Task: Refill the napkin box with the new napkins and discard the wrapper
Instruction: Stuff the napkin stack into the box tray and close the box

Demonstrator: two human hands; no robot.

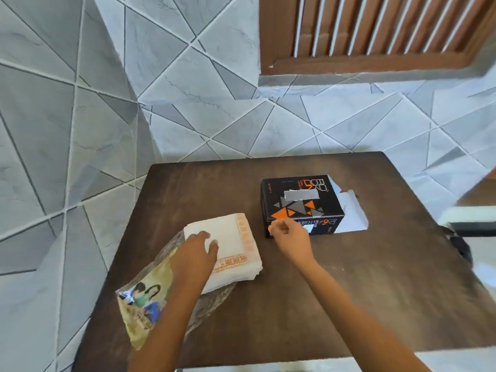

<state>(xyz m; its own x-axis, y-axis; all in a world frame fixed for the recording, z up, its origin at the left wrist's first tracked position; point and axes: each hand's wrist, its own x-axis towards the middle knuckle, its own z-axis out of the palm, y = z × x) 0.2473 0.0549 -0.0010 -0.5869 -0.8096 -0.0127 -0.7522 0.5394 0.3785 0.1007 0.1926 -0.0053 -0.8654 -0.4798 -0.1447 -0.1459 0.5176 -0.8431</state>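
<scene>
A stack of white napkins (233,237) with an orange border lies on the left part of the dark wooden table (349,291), half out of its clear printed wrapper (142,302). My left hand (197,251) rests on top of the stack with its fingers spread over it. The black napkin box (298,197), with orange and grey triangles, lies flat further right. Its right end is open, with white flaps (351,210) folded out. My right hand (288,234) has its fingers curled at the box's near-left corner and pinches it.
The table stands on a grey tiled floor (67,157). A brown louvred door (375,30) is at the top right. A white and black object (461,226) sits just past the table's right edge.
</scene>
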